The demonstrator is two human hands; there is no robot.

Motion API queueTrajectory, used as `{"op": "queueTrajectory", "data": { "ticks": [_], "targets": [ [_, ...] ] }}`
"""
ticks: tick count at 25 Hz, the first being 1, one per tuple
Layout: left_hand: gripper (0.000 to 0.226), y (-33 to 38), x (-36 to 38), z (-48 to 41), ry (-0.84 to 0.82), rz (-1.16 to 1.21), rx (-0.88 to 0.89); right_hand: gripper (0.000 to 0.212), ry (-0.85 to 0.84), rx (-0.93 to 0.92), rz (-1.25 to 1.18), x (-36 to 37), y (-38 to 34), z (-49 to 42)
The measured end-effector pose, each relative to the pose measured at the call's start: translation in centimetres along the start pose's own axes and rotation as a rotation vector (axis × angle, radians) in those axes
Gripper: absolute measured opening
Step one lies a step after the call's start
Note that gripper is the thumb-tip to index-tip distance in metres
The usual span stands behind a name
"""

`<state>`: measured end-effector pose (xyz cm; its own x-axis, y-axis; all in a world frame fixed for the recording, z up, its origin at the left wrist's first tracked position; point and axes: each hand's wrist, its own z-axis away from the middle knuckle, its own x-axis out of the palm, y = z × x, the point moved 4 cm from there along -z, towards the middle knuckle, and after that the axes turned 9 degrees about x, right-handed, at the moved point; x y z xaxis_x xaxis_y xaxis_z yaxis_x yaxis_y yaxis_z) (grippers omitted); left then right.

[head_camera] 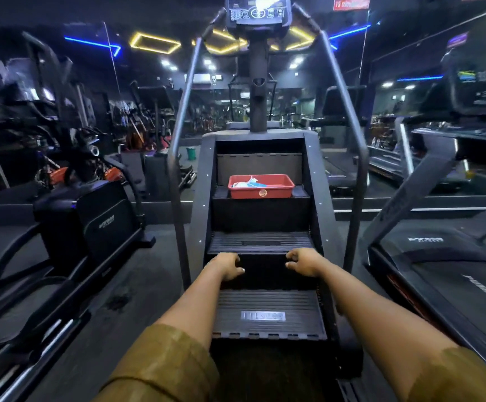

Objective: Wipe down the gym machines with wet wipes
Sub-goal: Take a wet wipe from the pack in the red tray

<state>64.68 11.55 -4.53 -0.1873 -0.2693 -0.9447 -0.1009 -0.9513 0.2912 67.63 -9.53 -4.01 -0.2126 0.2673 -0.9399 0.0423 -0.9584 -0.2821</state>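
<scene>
A dark stair-climber machine (260,242) stands straight ahead, with ribbed steps and two grey side rails. On its upper step rests a red plastic tray (261,191) holding a pack of wet wipes (247,182). My left hand (226,265) and my right hand (304,261) reach forward side by side over the middle steps, below the tray. Both hands have loosely curled fingers and hold nothing. The console (257,10) sits high on the centre post.
An elliptical trainer (91,224) stands to the left and a treadmill (444,256) to the right, close on both sides. A mirror wall behind reflects more gym gear. A green bucket (191,153) is on the floor at the back.
</scene>
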Motion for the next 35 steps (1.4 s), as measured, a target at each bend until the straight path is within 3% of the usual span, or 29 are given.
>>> {"op": "queueTrajectory", "data": {
  "ticks": [12, 18, 23, 29, 35],
  "targets": [
    [0.052, -10.5, -7.2, -32.0, 0.079, 0.043, 0.028, 0.037, 0.06, -0.055, -0.234, -6.4, -4.0, -33.9],
    [0.055, -13.9, -11.3, -44.3, 0.219, 0.055, 0.074, 0.016, 0.043, 0.045, -0.792, -8.6, -4.7, -48.0],
    [0.06, -13.5, -15.3, -56.0, 0.307, 0.004, 0.208, 0.025, 0.082, 0.189, -1.111, -10.3, -4.8, -57.7],
    [0.061, -15.7, -15.5, -68.9, 0.219, -0.059, 0.237, 0.011, 0.091, 0.261, -1.143, -12.0, -6.3, -69.4],
    [0.064, -18.4, -11.1, -74.4, 0.063, -0.065, 0.208, 0.018, 0.096, 0.295, -0.971, -10.0, -7.5, -78.1]
  ]
}}
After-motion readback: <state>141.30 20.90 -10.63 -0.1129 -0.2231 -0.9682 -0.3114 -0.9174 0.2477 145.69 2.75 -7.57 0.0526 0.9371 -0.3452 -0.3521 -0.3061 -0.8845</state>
